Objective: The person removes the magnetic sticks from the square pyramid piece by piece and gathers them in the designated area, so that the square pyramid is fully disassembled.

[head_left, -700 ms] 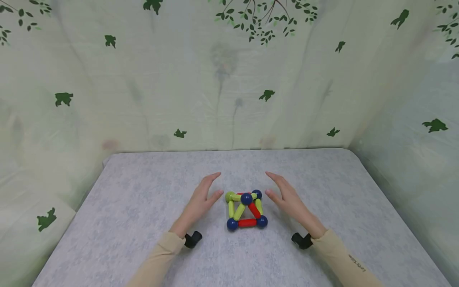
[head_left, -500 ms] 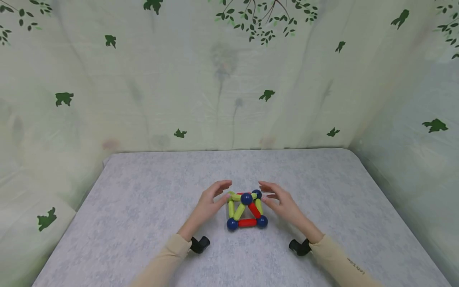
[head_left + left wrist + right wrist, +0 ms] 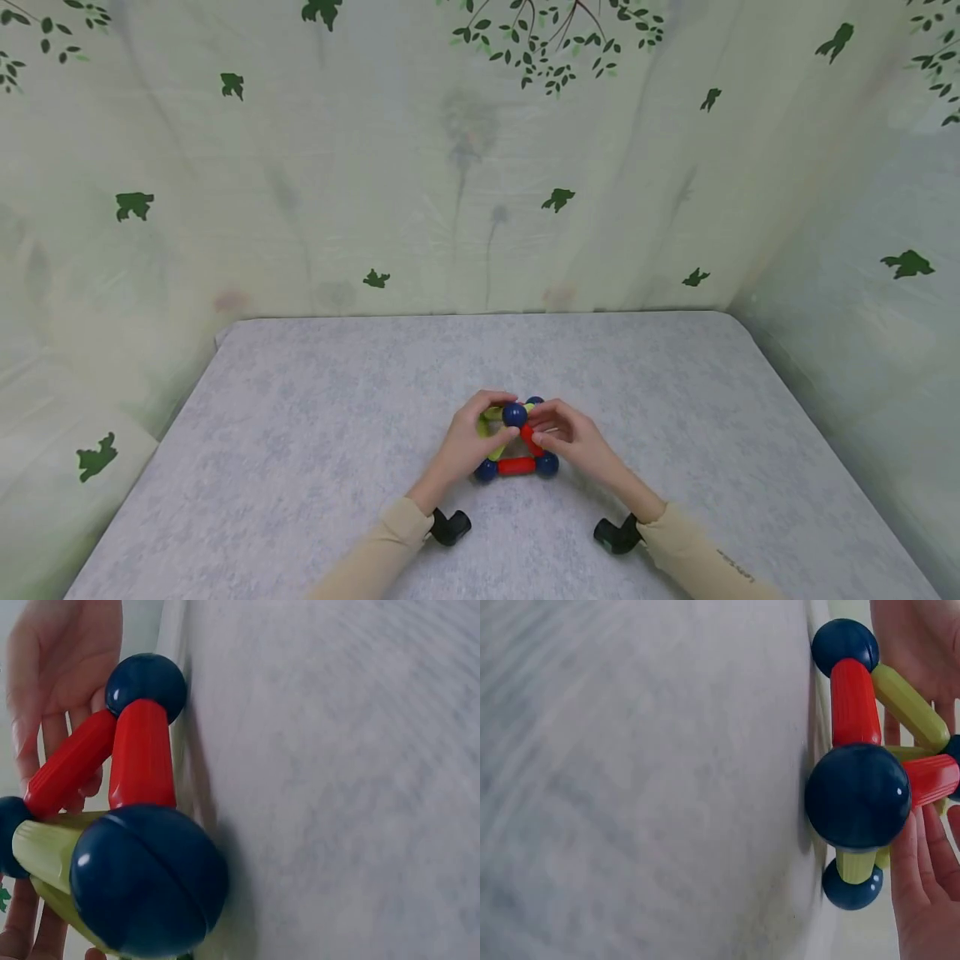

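A toy frame of rods and balls (image 3: 517,467), in red, yellow-green and dark blue, stands on the table. Its raised blue ball (image 3: 514,415) lies between both hands. From the left, my left hand (image 3: 467,437) curves about the frame, thumb in front and fingers behind, covering its left side. On the other side my right hand (image 3: 581,435) has its thumb tip by the slanting red rod (image 3: 528,436). In the wrist views, loosely extended fingers lie behind the near blue ball (image 3: 150,881) and rods; firm contact is not visible.
The frame rests on a grey mottled table covering (image 3: 300,400). A pale curtain (image 3: 420,200) printed with leaves and birds hangs behind the table and at its sides. Black wrist cameras (image 3: 451,527) hang below each wrist.
Both hands have moved inward from either side, and their thumbs and fingers now surround the upper part of the frame. The frame has stayed in place.
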A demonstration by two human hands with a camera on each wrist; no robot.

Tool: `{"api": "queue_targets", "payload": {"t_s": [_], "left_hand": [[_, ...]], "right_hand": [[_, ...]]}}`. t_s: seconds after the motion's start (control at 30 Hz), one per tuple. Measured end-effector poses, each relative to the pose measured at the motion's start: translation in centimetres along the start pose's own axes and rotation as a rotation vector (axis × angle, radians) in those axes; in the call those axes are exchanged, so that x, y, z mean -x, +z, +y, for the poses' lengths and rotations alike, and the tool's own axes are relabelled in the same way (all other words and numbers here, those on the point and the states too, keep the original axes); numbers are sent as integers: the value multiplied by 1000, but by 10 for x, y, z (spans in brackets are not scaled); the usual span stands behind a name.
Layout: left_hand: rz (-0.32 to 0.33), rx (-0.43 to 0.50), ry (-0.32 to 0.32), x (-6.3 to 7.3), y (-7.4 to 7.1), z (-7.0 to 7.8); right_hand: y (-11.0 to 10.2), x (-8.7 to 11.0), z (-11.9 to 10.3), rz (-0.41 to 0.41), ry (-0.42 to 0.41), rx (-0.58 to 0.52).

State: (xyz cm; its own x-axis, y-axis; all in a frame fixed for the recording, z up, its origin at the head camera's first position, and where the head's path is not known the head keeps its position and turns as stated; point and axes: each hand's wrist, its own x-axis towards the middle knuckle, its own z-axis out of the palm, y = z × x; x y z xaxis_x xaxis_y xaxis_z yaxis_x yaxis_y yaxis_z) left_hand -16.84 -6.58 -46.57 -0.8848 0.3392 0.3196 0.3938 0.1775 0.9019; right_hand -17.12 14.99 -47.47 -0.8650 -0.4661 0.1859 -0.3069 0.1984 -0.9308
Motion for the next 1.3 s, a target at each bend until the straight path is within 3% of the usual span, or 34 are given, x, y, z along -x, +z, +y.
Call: {"api": "queue_targets", "payload": {"t_s": [0.17,0.23,0.3,0.5,0.67,0.83,0.93,1.03,1.17,1.3], "left_hand": [[-1,-56,38,-3,5,-5],[-3,-52,48,-3,5,4],[-10,-49,55,-4,3,3],[-69,-4,64,-6,-1,-11],[-84,37,39,-7,-9,-10],[-137,14,60,-8,-18,9],[-197,12,77,-7,-22,21],[-229,21,70,-6,-23,24],[-226,18,64,-7,-21,9],[-176,-43,108,-9,-20,-6]], "right_hand": [[5,-2,-1,14,8,8],[6,-2,-10,21,28,12],[8,-2,-15,23,44,15],[12,2,-38,19,44,26],[16,5,-24,27,39,16],[14,5,-13,58,53,-2],[10,2,-24,126,21,24],[5,-2,-35,144,-10,90],[3,-7,-25,72,-20,153],[4,-11,-6,56,-25,201]]}}
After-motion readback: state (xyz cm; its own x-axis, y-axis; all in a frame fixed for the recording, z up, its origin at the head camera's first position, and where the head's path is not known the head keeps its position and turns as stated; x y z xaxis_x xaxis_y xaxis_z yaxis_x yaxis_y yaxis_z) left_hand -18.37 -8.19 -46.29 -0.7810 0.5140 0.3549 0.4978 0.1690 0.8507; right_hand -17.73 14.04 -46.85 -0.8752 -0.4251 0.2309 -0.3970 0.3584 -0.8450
